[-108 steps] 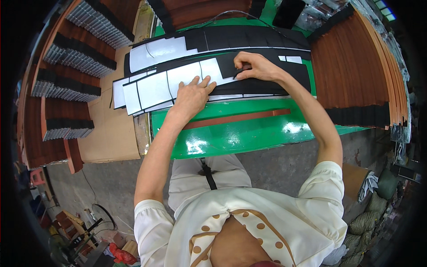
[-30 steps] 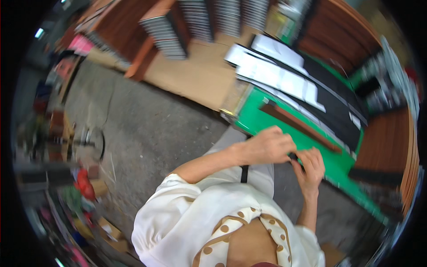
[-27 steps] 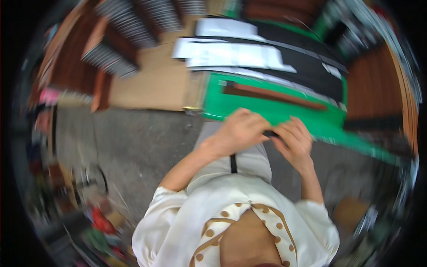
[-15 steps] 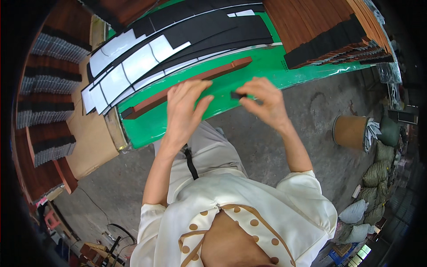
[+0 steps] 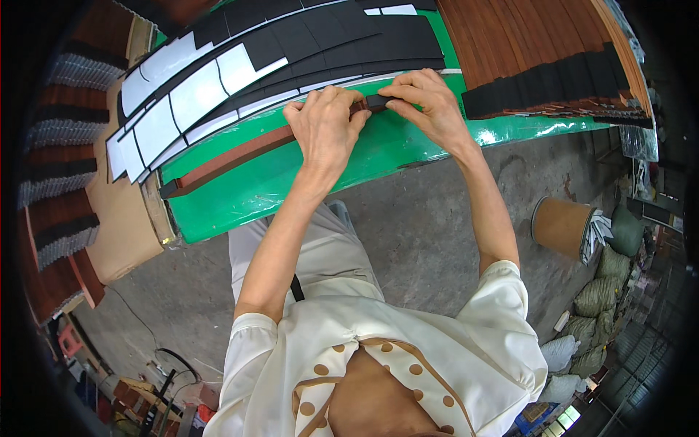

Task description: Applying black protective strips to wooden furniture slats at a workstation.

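Observation:
A long reddish-brown wooden strip lies slantwise across the green table top, with a black piece on its left end. Close to the strip's right end, my left hand is closed around it, fingers over the far side and thumb on the near side. My right hand pinches a small black pad between thumb and fingers, against that right end. The fingers partly hide where pad and wood meet.
Behind the strip lie black sheets with white-backed pieces. Stacked brown boards with black ends stand at the right, more boards at the left. A brown drum and sacks are on the floor.
Both hands have moved away from me to the strip's right end. My left hand has taken hold of the strip; my right hand has brought the black pad against its end.

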`<state>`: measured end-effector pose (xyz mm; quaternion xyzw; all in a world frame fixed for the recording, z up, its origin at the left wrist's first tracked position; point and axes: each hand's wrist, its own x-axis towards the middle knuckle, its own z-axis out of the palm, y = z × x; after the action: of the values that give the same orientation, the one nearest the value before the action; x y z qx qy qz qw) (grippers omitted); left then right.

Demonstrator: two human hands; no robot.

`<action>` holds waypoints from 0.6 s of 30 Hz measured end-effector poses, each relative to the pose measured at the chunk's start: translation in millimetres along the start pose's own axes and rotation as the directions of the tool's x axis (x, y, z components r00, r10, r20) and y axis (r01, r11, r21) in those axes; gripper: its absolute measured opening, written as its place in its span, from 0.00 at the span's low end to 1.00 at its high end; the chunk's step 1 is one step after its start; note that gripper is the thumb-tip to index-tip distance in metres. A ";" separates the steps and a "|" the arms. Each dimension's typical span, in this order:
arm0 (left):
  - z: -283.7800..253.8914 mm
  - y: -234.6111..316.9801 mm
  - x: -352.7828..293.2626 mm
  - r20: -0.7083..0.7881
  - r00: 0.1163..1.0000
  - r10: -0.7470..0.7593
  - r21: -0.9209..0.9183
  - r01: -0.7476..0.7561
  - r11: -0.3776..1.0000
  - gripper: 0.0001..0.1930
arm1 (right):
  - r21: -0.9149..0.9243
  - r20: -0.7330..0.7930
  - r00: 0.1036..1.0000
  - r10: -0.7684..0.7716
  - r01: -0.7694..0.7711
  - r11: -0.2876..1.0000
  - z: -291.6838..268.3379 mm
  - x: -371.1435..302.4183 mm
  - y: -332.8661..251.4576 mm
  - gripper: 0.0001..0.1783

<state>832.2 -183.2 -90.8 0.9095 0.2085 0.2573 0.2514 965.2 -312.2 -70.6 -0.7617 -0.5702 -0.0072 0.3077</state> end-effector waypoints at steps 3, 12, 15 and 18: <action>1.2 1.8 0.0 -0.007 1.000 -0.015 -0.002 0.015 1.000 0.10 | 0.008 0.009 0.999 -0.036 0.036 0.999 2.6 1.0 5.0 0.10; 0.6 1.9 -0.5 -0.002 1.000 -0.018 0.006 0.018 1.000 0.10 | 0.030 0.018 1.000 -0.010 0.009 0.999 5.0 0.2 8.0 0.10; 0.0 2.5 -0.7 -0.004 1.000 -0.023 -0.001 0.023 1.000 0.10 | 0.027 0.026 1.000 -0.010 0.009 1.000 5.7 0.4 8.3 0.10; -0.6 3.5 0.0 0.007 1.000 -0.026 -0.010 0.026 1.000 0.10 | 0.019 -0.013 0.998 -0.066 0.066 0.998 4.7 1.5 7.6 0.10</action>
<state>832.8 -185.8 -88.4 0.9064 0.2182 0.2518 0.2598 970.8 -309.9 -77.3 -0.7394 -0.5932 -0.0164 0.3180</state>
